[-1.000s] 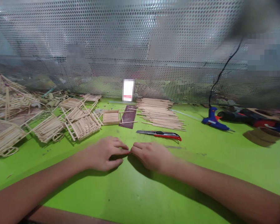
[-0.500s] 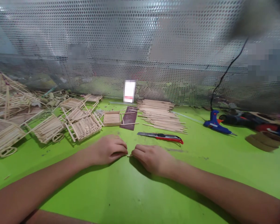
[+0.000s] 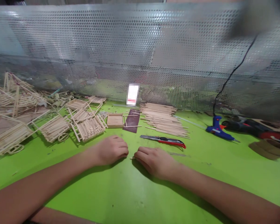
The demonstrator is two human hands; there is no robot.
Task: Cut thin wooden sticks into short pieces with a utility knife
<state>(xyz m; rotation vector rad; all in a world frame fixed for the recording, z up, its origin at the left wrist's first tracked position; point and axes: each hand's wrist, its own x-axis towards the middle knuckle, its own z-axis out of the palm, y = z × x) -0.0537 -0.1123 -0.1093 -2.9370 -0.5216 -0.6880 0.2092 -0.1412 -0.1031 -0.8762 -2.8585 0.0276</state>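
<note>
My right hand (image 3: 155, 161) rests on the green table, its fingers pinched on a short wooden stick (image 3: 132, 158) whose pale end pokes out toward the left. Facing it across a small gap is my left hand (image 3: 114, 150), fingers curled closed; whatever may be inside them is hidden. Just beyond the right hand lies a red utility knife (image 3: 171, 142) with its blade pointing left. Behind the knife is a pile of thin wooden sticks (image 3: 162, 118), partly beside a dark brown sheet (image 3: 131, 121).
Several small stick-built carts (image 3: 90, 127) crowd the left side, with a larger stick structure (image 3: 16, 93) behind. A blue glue gun (image 3: 218, 129) and a roll of brown tape (image 3: 269, 148) are on the right. A perforated metal screen (image 3: 121, 46) runs along the back.
The view has shifted slightly, so the scene sits a little lower and to the right. My left fingers have curled in further, and the gap between my hands looks slightly wider.
</note>
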